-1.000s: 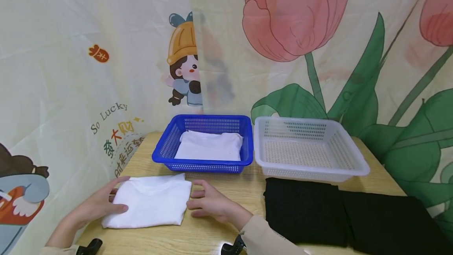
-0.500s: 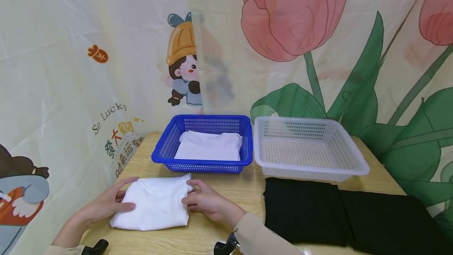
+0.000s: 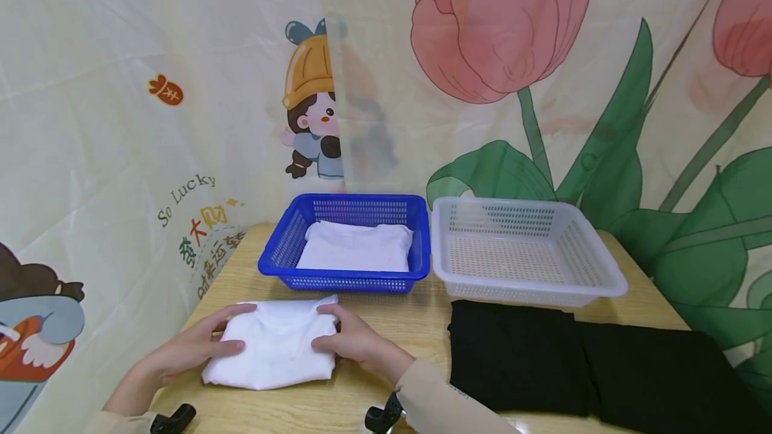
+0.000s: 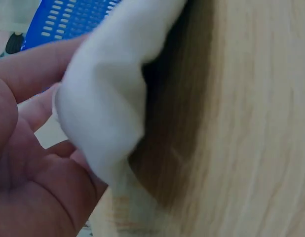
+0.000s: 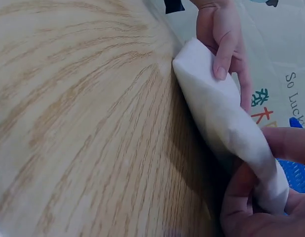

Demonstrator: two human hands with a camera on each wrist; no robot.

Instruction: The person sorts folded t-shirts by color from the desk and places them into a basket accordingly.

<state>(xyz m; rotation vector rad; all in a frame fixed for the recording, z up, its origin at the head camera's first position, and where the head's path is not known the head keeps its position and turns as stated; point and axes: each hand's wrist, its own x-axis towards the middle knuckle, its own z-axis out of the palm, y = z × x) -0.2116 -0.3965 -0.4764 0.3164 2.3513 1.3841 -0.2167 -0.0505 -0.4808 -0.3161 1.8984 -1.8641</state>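
Note:
A folded white T-shirt (image 3: 277, 347) lies between my two hands near the front left of the table, and the wrist views show shadow under its near edge. My left hand (image 3: 196, 348) grips its left side, thumb on top and fingers at the far side. On the right side, my right hand (image 3: 362, 343) pinches the cloth between thumb and fingers. In the right wrist view the cloth (image 5: 216, 113) bulges along its edge, with right-hand fingers (image 5: 241, 190) curled round the near end. Fingertips beneath the T-shirt are hidden in the head view.
Behind the T-shirt stands a blue basket (image 3: 344, 274) holding another folded white garment (image 3: 356, 248). To its right is a white basket (image 3: 531, 288). Folded black garments (image 3: 512, 360) lie side by side at the right on the wooden table (image 3: 392, 313). A printed curtain (image 3: 241, 86) hangs behind.
The T-shirt has shifted to the right with both hands. My right hand, beside its edge a second ago, now grips it. Baskets and black garments stay put.

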